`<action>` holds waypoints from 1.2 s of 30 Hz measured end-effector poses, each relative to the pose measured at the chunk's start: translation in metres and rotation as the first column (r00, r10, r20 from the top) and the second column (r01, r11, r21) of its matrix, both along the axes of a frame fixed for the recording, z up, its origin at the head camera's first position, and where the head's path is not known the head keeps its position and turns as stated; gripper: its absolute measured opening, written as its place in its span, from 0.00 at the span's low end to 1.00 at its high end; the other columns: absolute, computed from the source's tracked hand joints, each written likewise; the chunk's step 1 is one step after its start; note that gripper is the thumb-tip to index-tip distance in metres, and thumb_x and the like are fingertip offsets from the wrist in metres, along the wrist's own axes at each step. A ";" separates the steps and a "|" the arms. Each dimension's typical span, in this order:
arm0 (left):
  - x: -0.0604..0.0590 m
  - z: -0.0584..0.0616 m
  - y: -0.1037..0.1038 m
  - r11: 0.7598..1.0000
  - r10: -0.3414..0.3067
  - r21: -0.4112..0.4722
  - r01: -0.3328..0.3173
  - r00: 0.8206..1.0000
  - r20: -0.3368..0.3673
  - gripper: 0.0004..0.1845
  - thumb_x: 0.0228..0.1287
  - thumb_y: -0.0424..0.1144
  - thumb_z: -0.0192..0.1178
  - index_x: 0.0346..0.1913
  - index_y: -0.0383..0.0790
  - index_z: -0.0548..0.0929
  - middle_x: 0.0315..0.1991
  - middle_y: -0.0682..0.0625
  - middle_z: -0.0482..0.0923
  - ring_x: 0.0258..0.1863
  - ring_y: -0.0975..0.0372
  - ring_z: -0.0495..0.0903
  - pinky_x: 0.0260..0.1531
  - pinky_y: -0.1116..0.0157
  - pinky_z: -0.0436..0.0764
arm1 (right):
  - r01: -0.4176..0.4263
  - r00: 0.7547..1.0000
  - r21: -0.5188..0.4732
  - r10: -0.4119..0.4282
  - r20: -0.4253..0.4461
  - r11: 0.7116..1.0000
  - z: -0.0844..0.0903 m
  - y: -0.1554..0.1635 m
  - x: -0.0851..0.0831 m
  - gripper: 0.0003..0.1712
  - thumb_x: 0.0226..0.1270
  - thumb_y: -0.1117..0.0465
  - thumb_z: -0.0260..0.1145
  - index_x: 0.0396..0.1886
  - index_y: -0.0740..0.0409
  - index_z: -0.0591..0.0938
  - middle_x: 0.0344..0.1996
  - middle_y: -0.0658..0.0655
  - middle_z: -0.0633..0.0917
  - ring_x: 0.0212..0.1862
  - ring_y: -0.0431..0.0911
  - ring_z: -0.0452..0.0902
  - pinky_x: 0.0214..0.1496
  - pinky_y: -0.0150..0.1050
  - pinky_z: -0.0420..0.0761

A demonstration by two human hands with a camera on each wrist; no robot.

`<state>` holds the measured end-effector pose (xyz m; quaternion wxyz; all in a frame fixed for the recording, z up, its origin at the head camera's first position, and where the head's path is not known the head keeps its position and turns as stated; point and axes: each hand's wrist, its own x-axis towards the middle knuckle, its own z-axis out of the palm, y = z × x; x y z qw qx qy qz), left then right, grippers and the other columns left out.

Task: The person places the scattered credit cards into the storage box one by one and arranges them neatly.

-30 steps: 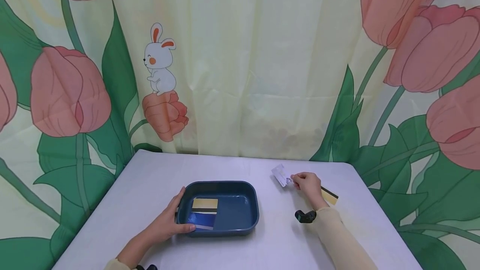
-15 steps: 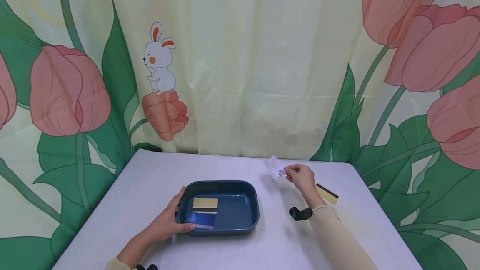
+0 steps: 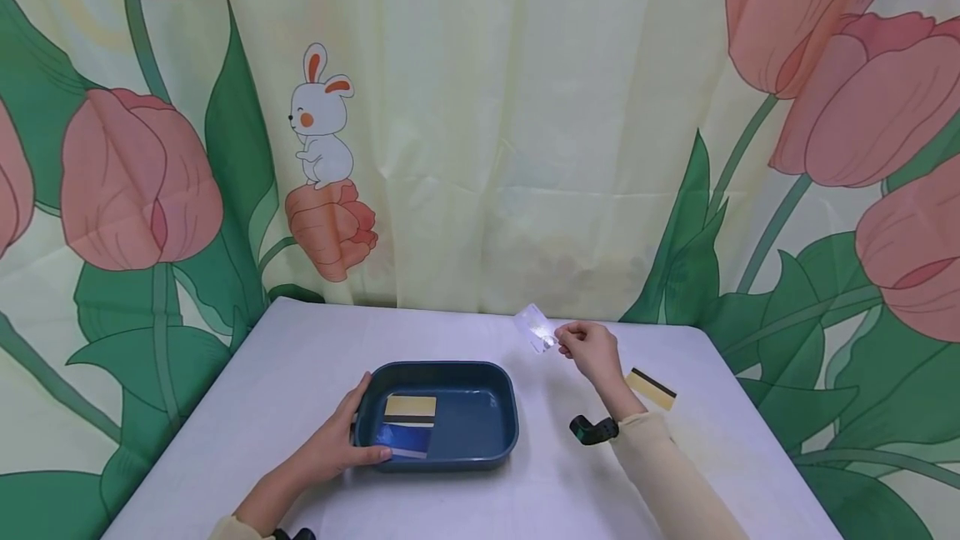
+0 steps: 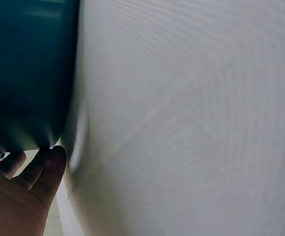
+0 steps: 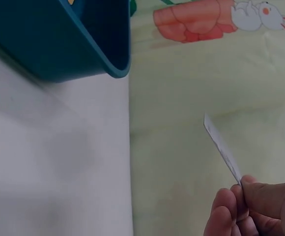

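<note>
My right hand (image 3: 595, 352) pinches one end of a pale, shiny card (image 3: 534, 327) between thumb and fingers, above the table's far right part. The right wrist view shows the card (image 5: 222, 149) nearly edge-on, tilted up from the fingertips. At the left end of a dark blue tray (image 3: 474, 423), my left hand (image 3: 330, 445) grips its side, thumb over the front rim and fingers along the outer wall. Inside the tray's left half lie a gold card (image 3: 410, 407) with a dark stripe and, just in front of it, a blue card (image 3: 405, 440), partly under the thumb in this view.
Another gold card (image 3: 651, 388) with a black stripe lies on the white-covered table (image 3: 540, 498), right of my right wrist. A printed curtain (image 3: 465, 190) hangs along the table's back edge. Each wrist carries a black camera.
The right hand has moved left and slightly away from me, raising the pale card, which now catches light. More of the gold card on the table shows. The left hand and tray have stayed put.
</note>
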<state>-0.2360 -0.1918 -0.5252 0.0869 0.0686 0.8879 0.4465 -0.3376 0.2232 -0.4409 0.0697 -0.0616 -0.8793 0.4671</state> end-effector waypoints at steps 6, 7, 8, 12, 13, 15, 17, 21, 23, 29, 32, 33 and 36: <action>0.000 0.000 0.000 1.000 0.003 0.002 -0.003 1.000 0.003 0.68 0.54 0.56 0.77 0.85 0.48 0.38 0.83 0.33 0.43 0.76 0.34 0.57 0.70 0.31 0.63 | -0.015 1.000 0.001 0.015 -0.018 1.000 0.006 -0.009 0.003 0.13 0.74 0.59 0.69 0.47 0.65 0.88 0.34 0.60 0.88 0.37 0.52 0.86 0.38 0.35 0.87; 0.000 0.000 0.000 1.000 0.003 0.002 -0.003 1.000 0.002 0.68 0.54 0.56 0.77 0.85 0.48 0.38 0.83 0.33 0.43 0.76 0.34 0.57 0.70 0.31 0.63 | -0.020 1.000 0.000 0.020 -0.019 1.000 0.007 -0.010 0.004 0.13 0.74 0.59 0.69 0.48 0.65 0.88 0.34 0.60 0.88 0.37 0.52 0.86 0.38 0.35 0.87; 0.000 0.000 0.000 1.000 0.002 0.003 -0.002 1.000 0.001 0.68 0.54 0.56 0.77 0.85 0.48 0.38 0.83 0.33 0.43 0.76 0.34 0.57 0.70 0.31 0.63 | -0.025 0.999 -0.003 0.025 -0.019 1.000 0.008 -0.011 0.005 0.13 0.74 0.58 0.69 0.48 0.65 0.88 0.34 0.60 0.88 0.36 0.51 0.86 0.38 0.34 0.87; -0.001 0.000 0.000 1.000 0.002 0.002 -0.002 1.000 0.003 0.68 0.54 0.56 0.77 0.85 0.48 0.38 0.83 0.33 0.43 0.77 0.34 0.57 0.70 0.31 0.62 | -0.044 0.999 -0.016 0.043 -0.025 0.999 0.012 -0.017 0.007 0.13 0.73 0.59 0.69 0.48 0.65 0.88 0.35 0.60 0.88 0.34 0.48 0.85 0.39 0.35 0.87; -0.001 0.000 0.001 1.000 0.002 0.005 -0.002 1.000 0.004 0.68 0.54 0.56 0.77 0.85 0.48 0.38 0.83 0.33 0.43 0.77 0.34 0.57 0.70 0.31 0.62 | -0.049 0.998 -0.017 0.048 -0.028 0.999 0.012 -0.018 0.008 0.13 0.73 0.59 0.69 0.47 0.65 0.88 0.34 0.60 0.88 0.34 0.48 0.85 0.39 0.35 0.87; -0.001 0.000 0.001 1.000 0.002 0.008 -0.002 1.000 0.007 0.68 0.54 0.56 0.77 0.85 0.48 0.38 0.83 0.33 0.43 0.77 0.34 0.57 0.70 0.31 0.62 | -0.057 0.998 -0.018 0.056 -0.036 0.998 0.013 -0.020 0.010 0.13 0.73 0.59 0.70 0.47 0.65 0.88 0.33 0.59 0.88 0.34 0.48 0.85 0.39 0.35 0.87; -0.001 0.000 0.001 1.000 0.001 0.007 -0.001 1.000 0.008 0.68 0.54 0.56 0.77 0.85 0.48 0.38 0.83 0.33 0.43 0.77 0.34 0.57 0.70 0.31 0.62 | -0.067 0.997 -0.022 0.066 -0.043 0.998 0.014 -0.023 0.012 0.12 0.73 0.59 0.70 0.46 0.65 0.88 0.33 0.59 0.88 0.35 0.51 0.86 0.39 0.36 0.87; 0.000 0.000 0.000 1.000 0.002 0.001 -0.002 1.000 0.007 0.68 0.54 0.56 0.77 0.85 0.48 0.38 0.83 0.33 0.43 0.77 0.34 0.57 0.70 0.31 0.62 | -0.089 0.994 -0.032 0.087 -0.060 0.996 0.016 -0.027 0.015 0.12 0.72 0.59 0.71 0.45 0.65 0.88 0.32 0.59 0.88 0.37 0.55 0.87 0.40 0.37 0.88; 0.000 0.001 0.000 1.000 0.002 0.001 -0.002 1.000 0.007 0.68 0.54 0.56 0.77 0.85 0.48 0.38 0.83 0.33 0.43 0.76 0.34 0.57 0.70 0.31 0.63 | -0.097 0.993 -0.031 0.094 -0.070 0.995 0.016 -0.029 0.016 0.12 0.72 0.59 0.71 0.45 0.65 0.89 0.32 0.58 0.88 0.36 0.54 0.86 0.40 0.37 0.88; 0.000 0.000 0.000 1.000 -0.002 0.008 0.002 1.000 0.019 0.68 0.55 0.56 0.77 0.85 0.48 0.37 0.83 0.33 0.43 0.76 0.35 0.58 0.70 0.32 0.63 | -0.117 0.991 -0.035 0.115 -0.063 0.993 0.014 -0.034 0.018 0.11 0.71 0.59 0.72 0.43 0.63 0.89 0.31 0.57 0.88 0.36 0.54 0.87 0.41 0.39 0.88; 0.000 0.000 0.000 1.000 0.003 0.001 -0.003 1.000 0.018 0.68 0.54 0.57 0.77 0.85 0.49 0.37 0.83 0.34 0.42 0.76 0.35 0.57 0.70 0.32 0.63 | -0.135 0.990 -0.033 0.133 -0.056 0.990 0.013 -0.037 0.019 0.10 0.71 0.59 0.71 0.43 0.63 0.89 0.31 0.57 0.88 0.36 0.55 0.87 0.42 0.41 0.89; 0.000 -0.001 0.000 1.000 0.003 0.001 -0.003 1.000 0.018 0.68 0.54 0.57 0.77 0.85 0.49 0.37 0.83 0.34 0.42 0.76 0.34 0.57 0.70 0.32 0.63 | -0.141 0.989 -0.031 0.139 -0.055 0.990 0.012 -0.038 0.019 0.10 0.71 0.59 0.71 0.43 0.62 0.89 0.31 0.57 0.88 0.36 0.55 0.87 0.42 0.41 0.89; -0.001 -0.001 0.000 1.000 0.002 -0.006 -0.002 1.000 0.013 0.68 0.54 0.57 0.77 0.85 0.49 0.37 0.83 0.34 0.42 0.77 0.34 0.55 0.70 0.31 0.62 | -0.154 0.987 -0.032 0.152 -0.050 0.988 0.009 -0.041 0.022 0.09 0.71 0.60 0.72 0.41 0.62 0.89 0.31 0.56 0.88 0.36 0.55 0.87 0.44 0.45 0.89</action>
